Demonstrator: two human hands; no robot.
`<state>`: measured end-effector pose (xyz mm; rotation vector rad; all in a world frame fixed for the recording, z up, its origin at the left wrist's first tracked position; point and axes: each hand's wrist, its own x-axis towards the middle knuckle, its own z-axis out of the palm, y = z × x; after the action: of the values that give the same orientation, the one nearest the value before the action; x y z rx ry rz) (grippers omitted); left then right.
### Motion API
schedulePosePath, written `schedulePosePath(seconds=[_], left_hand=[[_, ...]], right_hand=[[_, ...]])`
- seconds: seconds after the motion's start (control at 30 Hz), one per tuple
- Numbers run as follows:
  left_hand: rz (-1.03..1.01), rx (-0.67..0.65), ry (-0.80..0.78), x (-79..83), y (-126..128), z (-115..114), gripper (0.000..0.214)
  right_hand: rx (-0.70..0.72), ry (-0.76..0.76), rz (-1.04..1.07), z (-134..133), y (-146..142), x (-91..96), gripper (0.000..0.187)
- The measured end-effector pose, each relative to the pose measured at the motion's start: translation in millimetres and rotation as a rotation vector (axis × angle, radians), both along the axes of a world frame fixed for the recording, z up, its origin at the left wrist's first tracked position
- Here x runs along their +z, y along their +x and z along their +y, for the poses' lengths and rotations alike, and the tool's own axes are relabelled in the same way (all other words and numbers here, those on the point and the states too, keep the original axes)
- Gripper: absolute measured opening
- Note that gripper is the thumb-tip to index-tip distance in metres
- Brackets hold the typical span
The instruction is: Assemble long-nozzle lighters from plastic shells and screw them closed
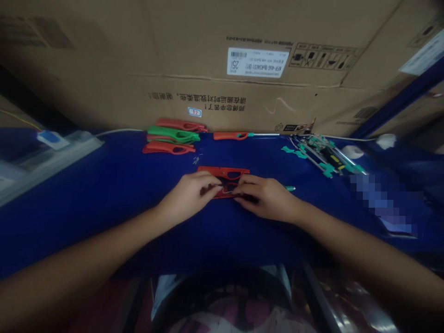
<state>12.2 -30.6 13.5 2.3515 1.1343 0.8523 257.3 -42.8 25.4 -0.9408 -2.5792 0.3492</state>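
At the center of the frame, the left hand (189, 193) and the right hand (267, 196) are facing each other, thumbs and fingertips closing in a pinch. A thin pale wire (227, 192) is running between them, apparently gripped near its ends, probably because so slight a part needs steadying from both sides; whatever else the fingers are hiding, I cannot tell. The red shell (215, 169) is lying just behind and beneath them on the blue worktop (104, 185), seemingly to be close under the fingertips. A teal tip (290, 188) is showing past the right hand. Toward the upper left, colored handles (173, 135) are sitting stacked, and rods with teal ends (322, 155) are lying heaped at the right, presumably grouped by kind within easy reach.
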Motion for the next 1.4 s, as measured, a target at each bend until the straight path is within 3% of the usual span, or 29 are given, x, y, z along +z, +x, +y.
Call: schedulePosePath(seconds=[0.4,0.83,1.1,1.4], left_hand=[[-0.043,-0.011,0.008,-0.9,2.3,-1.0,0.011],[-0.047,-0.005,-0.032,-0.9,1.6,-2.5,0.011],[-0.002,0.002,-0.035,1.9,0.5,-2.0,0.018],[-0.060,-0.040,-0.040,3.2,1.0,-3.5,0.016]], right_hand=[[-0.146,-0.076,-0.002,-0.6,-6.3,-0.6,0.010],[-0.178,-0.224,0.130,2.6,-6.2,1.6,0.005],[-0.182,-0.456,0.338,8.0,0.4,0.3,0.008],[-0.145,-0.355,0.239,9.2,1.2,2.1,0.007]])
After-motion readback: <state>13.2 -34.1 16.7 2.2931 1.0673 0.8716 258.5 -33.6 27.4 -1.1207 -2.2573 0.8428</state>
